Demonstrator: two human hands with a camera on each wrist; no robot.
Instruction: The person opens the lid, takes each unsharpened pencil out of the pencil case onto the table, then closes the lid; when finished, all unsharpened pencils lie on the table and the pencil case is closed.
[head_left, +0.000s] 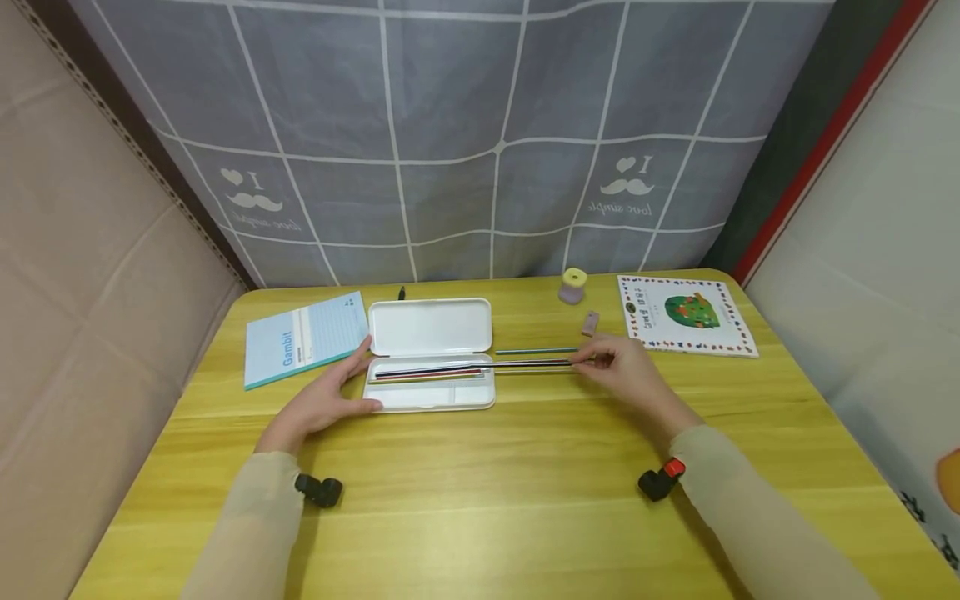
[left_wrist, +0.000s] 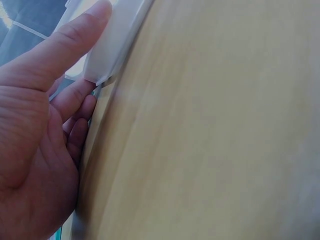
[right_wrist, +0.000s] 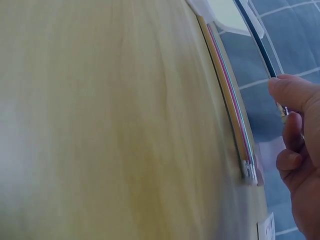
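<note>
A white pencil case [head_left: 412, 400] lies with its lid turned back on the table, and several coloured pencils [head_left: 427, 377] are inside. My left hand [head_left: 327, 400] grips the case's left end, thumb at the front corner and fingers at the far side. In the left wrist view, the thumb [left_wrist: 75, 40] lies along the white case wall [left_wrist: 112, 45]. With thumb and fingertips, my right hand [head_left: 621, 368] pinches a dark pencil [right_wrist: 257, 40] near its silver-banded end, the other end reaching over the case. Below it, several pencils [right_wrist: 227, 85] lie on the table right of the case.
A light blue notebook [head_left: 270, 333] is left of the case, and a black pen tip [head_left: 402, 293] shows behind the lid. Toward the back right are a yellow-topped round container [head_left: 572, 287], a small eraser [head_left: 590, 322] and a white booklet [head_left: 652, 329]. A grey checked curtain [head_left: 442, 200] hangs behind.
</note>
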